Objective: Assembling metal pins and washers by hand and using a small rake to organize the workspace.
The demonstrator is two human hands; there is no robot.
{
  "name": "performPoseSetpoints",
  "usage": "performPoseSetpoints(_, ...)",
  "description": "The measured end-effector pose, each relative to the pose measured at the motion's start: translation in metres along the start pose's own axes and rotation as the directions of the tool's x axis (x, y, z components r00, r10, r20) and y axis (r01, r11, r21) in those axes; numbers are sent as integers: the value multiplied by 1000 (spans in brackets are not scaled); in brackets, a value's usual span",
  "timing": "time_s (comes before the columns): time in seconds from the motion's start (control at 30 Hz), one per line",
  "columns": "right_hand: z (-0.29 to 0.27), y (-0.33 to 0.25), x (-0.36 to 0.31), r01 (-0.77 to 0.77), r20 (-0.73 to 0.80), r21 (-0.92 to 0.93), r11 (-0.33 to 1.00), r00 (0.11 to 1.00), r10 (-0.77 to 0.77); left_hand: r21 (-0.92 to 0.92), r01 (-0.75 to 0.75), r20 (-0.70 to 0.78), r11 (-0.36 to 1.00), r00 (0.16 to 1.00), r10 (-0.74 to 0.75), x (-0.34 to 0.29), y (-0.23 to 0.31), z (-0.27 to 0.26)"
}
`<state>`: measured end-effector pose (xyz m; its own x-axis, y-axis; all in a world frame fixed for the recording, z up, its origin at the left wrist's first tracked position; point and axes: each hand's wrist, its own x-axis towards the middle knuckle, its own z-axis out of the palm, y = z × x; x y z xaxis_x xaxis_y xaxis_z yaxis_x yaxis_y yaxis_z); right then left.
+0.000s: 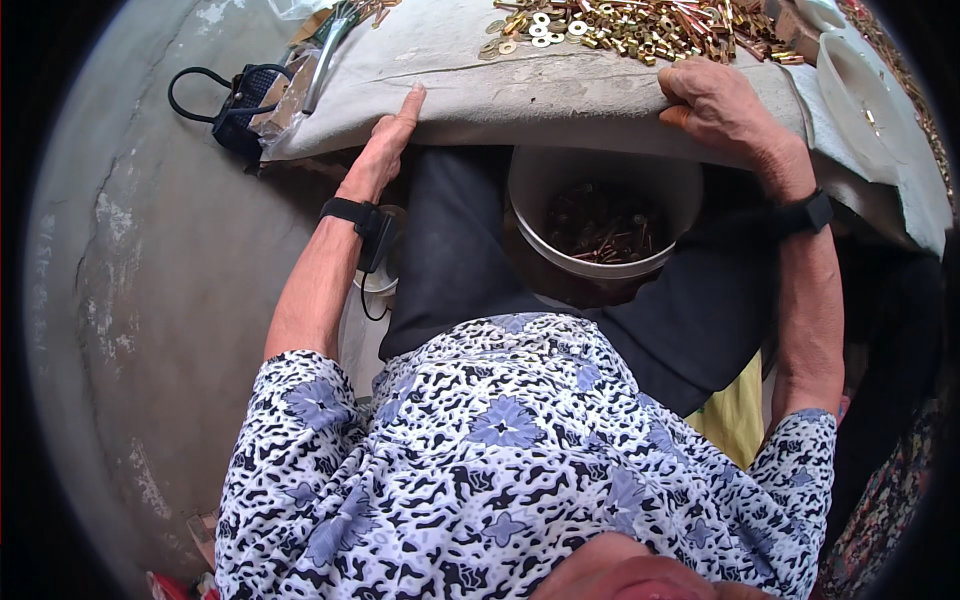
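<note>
I see left hand (pixel 391 137) at the grey cloth's (pixel 530 105) front edge, one digit extended; right hand (pixel 722 106) on it, fingers curled. Can't tell either grip. Brass parts (pixel 640 35) lie atop cloth, bucket (pixel 530 180) below.

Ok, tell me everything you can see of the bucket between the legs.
The bucket is round, off-white and plastic-looking, with an open top and thick rim. Dark and copper-coloured metal-looking pieces lie inside, below the rim. It is between the dark-trousered legs, its far edge hidden under the pale cloth. Neither the left hand nor the right hand touches it. I can't tell whether it tilts.
</note>
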<state>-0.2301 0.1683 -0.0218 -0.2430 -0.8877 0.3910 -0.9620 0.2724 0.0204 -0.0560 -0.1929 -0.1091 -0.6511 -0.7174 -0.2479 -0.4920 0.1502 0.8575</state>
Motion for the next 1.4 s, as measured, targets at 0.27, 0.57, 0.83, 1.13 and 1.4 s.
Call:
performPoseSetpoints(0.27, -1, 16, -12, -74, -5, 184, 980, 997, 76, -25, -99, 68, 995, 993, 100, -34, 17, 10)
performPoseSetpoints(0.57, -23, 11, -16, -191, 73, 288, 939, 981, 177, 134, -177, 24, 975, 984, 175, -17, 12, 2)
performPoseSetpoints(0.83, -30, 29, -12, -112, -8, 159, 981, 993, 114, 133, -135, -248, 982, 955, 165, -10, 19, 35)
performPoseSetpoints(1.13, -61, 40, -4, -161, -4, 85, 983, 987, 162, 19, -178, -220, 984, 959, 178, -8, 47, 39)
performPoseSetpoints(1.4, -59, 41, -2, -96, -64, 64, 993, 993, 100, -67, -148, -219, 987, 967, 130, 1, 44, 39)
